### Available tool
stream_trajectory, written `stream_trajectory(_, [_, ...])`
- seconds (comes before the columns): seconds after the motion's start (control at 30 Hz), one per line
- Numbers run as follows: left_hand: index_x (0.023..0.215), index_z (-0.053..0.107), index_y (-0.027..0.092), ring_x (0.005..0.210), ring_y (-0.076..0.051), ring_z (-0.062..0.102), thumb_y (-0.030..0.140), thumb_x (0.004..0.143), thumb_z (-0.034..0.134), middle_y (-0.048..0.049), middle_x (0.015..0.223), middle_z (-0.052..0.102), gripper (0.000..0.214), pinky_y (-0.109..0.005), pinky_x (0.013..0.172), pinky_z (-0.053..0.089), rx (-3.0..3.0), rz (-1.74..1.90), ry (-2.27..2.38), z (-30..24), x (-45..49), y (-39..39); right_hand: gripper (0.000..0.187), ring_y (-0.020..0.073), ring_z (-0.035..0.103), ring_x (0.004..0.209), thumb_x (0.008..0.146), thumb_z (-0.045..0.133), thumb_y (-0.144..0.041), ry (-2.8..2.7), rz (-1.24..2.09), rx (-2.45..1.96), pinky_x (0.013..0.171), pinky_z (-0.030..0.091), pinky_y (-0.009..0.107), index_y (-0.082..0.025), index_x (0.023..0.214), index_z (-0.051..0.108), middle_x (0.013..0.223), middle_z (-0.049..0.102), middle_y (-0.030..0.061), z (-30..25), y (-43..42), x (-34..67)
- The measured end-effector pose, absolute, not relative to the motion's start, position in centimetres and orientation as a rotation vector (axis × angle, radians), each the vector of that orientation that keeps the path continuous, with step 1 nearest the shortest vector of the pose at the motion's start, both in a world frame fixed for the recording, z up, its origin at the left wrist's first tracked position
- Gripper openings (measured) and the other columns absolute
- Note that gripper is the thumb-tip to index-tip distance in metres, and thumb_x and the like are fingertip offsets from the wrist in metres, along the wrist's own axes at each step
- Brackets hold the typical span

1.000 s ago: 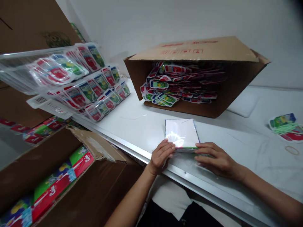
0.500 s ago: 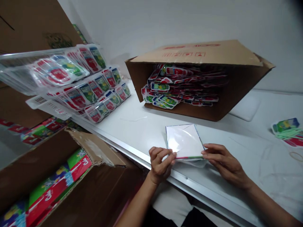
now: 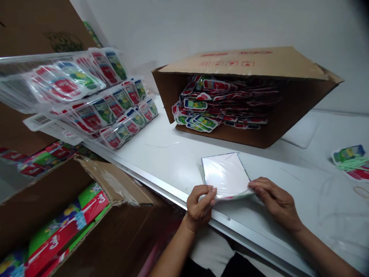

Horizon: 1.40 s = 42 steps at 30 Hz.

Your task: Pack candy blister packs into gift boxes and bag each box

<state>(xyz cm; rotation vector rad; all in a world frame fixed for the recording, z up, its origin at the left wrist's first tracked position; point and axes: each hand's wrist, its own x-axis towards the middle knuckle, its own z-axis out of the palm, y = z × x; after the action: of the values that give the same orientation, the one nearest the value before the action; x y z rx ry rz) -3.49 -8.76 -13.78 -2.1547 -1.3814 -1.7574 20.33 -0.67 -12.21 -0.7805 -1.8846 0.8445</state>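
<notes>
A flat square box (image 3: 226, 173) with a white face and coloured edges lies on the table near its front edge. Clear plastic film (image 3: 235, 197) covers it and folds up along the near side. At the near left corner, my left hand (image 3: 199, 206) is closed, thumb and fingers pinching the film. My right hand (image 3: 275, 202) pinches the same film at the near right corner. The film between them is drawn over the box's near edge, which shows only partly through the shine.
Behind the box, a cardboard carton (image 3: 248, 65) on its side holds many drink-shaped packets (image 3: 196, 104). Clear racks (image 3: 54, 130) of packets stand left. An open carton (image 3: 115, 182) of Cola boxes is below left. Packets with green strips (image 3: 353, 163) and a rubber band (image 3: 361, 191) lie right.
Both hands have gripped the film and lifted it over the box's near edge, covering the coloured strip there. My right fingers, straighter before, are now curled into a pinch.
</notes>
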Motion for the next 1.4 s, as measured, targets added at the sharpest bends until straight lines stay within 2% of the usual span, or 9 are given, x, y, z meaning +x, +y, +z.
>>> stream_trajectory(0.1, [0.118, 0.065, 0.021, 0.087, -0.016, 0.066, 0.022, 0.096, 0.048, -0.0116, 0.118, 0.053, 0.028, -0.033, 0.073, 0.06, -1.873, -1.939, -1.599, -14.3, -2.5, -9.0, 0.017, 0.0184, 0.063, 0.083, 0.093, 0.054, -0.026, -1.794, 0.924, -0.938, 0.066, 0.053, 0.028, -0.025, 0.095, 0.07, 0.091, 0.066, 0.0051, -12.1, -1.2, 20.1])
stream_trajectory(0.23, [0.107, 0.069, 0.021, 0.109, -0.024, 0.061, 0.016, 0.094, 0.051, -0.0099, 0.103, 0.063, 0.023, -0.037, 0.082, 0.057, -1.662, -2.061, -1.829, -13.6, -1.0, -8.8, 0.018, 0.0092, 0.051, 0.052, 0.091, 0.058, -0.035, -1.578, 1.141, -1.009, 0.041, 0.045, 0.024, -0.024, 0.092, 0.072, 0.096, 0.06, 0.0058, -12.0, -1.4, 19.6])
stream_trajectory(0.43, [0.098, 0.073, 0.022, 0.108, -0.022, 0.061, 0.027, 0.095, 0.053, -0.0117, 0.145, 0.041, 0.021, -0.037, 0.086, 0.056, -1.445, -2.234, -2.09, -12.7, -0.2, -8.9, 0.026, 0.0049, 0.039, 0.041, 0.079, 0.071, -0.045, -1.221, 1.495, -1.171, 0.033, 0.03, 0.02, -0.019, 0.08, 0.07, 0.068, 0.052, -0.0019, -11.3, -0.5, 18.8])
stream_trajectory(0.6, [0.091, 0.075, 0.02, 0.105, -0.019, 0.061, 0.035, 0.091, 0.059, -0.009, 0.11, 0.058, 0.022, -0.031, 0.088, 0.053, -1.299, -2.276, -2.224, -12.6, -0.2, -8.9, 0.037, 0.0035, 0.035, 0.04, 0.068, 0.079, -0.05, -1.065, 1.667, -1.245, 0.034, 0.024, 0.017, -0.017, 0.075, 0.065, 0.058, 0.049, -0.0052, -11.0, 0.1, 18.6])
stream_trajectory(0.77, [0.067, 0.056, 0.016, 0.063, -0.008, 0.056, 0.042, 0.078, 0.072, -0.0025, 0.092, 0.059, 0.032, -0.018, 0.052, 0.045, -0.946, -2.573, -2.323, -12.3, -0.2, -8.6, 0.043, 0.0046, 0.03, 0.038, 0.067, 0.078, -0.055, -1.019, 1.642, -1.303, 0.036, 0.02, 0.017, -0.019, 0.069, 0.054, 0.047, 0.044, -0.0087, -12.0, 0.2, 18.5])
stream_trajectory(0.9, [0.063, 0.041, 0.02, 0.044, -0.006, 0.035, 0.052, 0.082, 0.064, 0.0084, 0.055, 0.039, 0.043, -0.018, 0.043, 0.031, -0.882, -2.752, -2.525, -12.0, -0.1, -8.3, 0.045, 0.0086, 0.036, 0.042, 0.075, 0.066, -0.063, -1.228, 1.498, -1.373, 0.041, 0.026, 0.021, -0.02, 0.074, 0.054, 0.05, 0.047, -0.0069, -13.3, 0.1, 18.3])
stream_trajectory(1.0, [0.064, 0.039, 0.021, 0.05, -0.008, 0.037, 0.049, 0.088, 0.055, 0.0082, 0.056, 0.034, 0.04, -0.019, 0.05, 0.033, -0.958, -2.512, -2.651, -12.1, -0.2, -8.0, 0.044, 0.0126, 0.045, 0.048, 0.08, 0.056, -0.065, -1.398, 1.353, -1.408, 0.045, 0.031, 0.023, -0.021, 0.086, 0.053, 0.057, 0.055, -0.0043, -13.9, 0.4, 18.3])
stream_trajectory(1.2, [0.091, 0.045, 0.02, 0.077, -0.016, 0.057, 0.027, 0.091, 0.044, -0.0018, 0.084, 0.056, 0.007, -0.027, 0.072, 0.045, -1.263, -1.943, -2.885, -12.8, -1.2, -7.3, 0.028, 0.0172, 0.051, 0.05, 0.088, 0.04, -0.049, -1.844, 1.07, -1.51, 0.052, 0.038, 0.027, -0.024, 0.097, 0.049, 0.054, 0.051, -0.0061, -13.3, 1.5, 18.5])
stream_trajectory(1.4, [0.082, 0.051, 0.022, 0.075, -0.018, 0.059, 0.014, 0.08, 0.054, 0.0, 0.079, 0.061, 0.009, -0.03, 0.075, 0.045, -1.482, -1.765, -2.888, -12.7, -3.0, -7.4, 0.026, 0.0232, 0.063, 0.068, 0.089, 0.034, -0.038, -2.273, 0.765, -1.569, 0.059, 0.041, 0.031, -0.024, 0.105, 0.049, 0.078, 0.068, 0.0017, -13.3, 2.9, 19.9])
